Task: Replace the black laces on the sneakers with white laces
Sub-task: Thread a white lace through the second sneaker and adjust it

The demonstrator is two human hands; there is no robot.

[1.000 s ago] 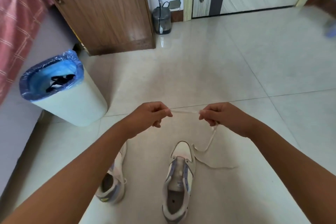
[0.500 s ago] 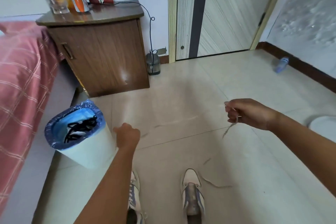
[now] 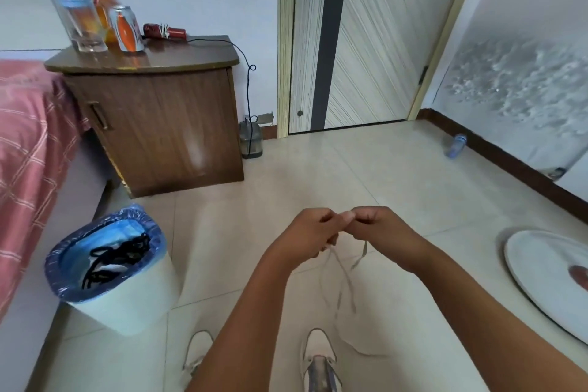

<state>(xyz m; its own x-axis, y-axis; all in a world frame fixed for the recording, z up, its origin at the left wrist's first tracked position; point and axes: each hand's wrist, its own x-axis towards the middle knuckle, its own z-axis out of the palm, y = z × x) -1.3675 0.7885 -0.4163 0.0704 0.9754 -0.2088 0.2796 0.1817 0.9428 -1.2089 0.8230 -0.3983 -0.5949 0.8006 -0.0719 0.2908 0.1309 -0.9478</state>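
My left hand (image 3: pixel 307 235) and my right hand (image 3: pixel 378 227) meet in front of me, fingertips touching, both pinching a white lace (image 3: pixel 342 283). The lace hangs down in loops from both hands toward the floor. Below it stands the right white sneaker (image 3: pixel 319 360), its toe pointing away, with no lace visible in it. The left white sneaker (image 3: pixel 197 353) is partly hidden behind my left forearm. The black laces (image 3: pixel 117 253) lie inside the white bin (image 3: pixel 127 305) with a blue liner at the left.
A wooden bedside cabinet (image 3: pixel 168 130) stands behind the bin, with a glass, a can and a bottle on top. A bed with a pink checked cover (image 3: pixel 28 149) is at the left. A white round plate-like object (image 3: pixel 547 270) lies on the floor at the right. A closed door (image 3: pixel 366 41) is ahead.
My hands spread wide apart along the lace, then came back together at the middle. The lace now hangs doubled below them. The camera tilted up.
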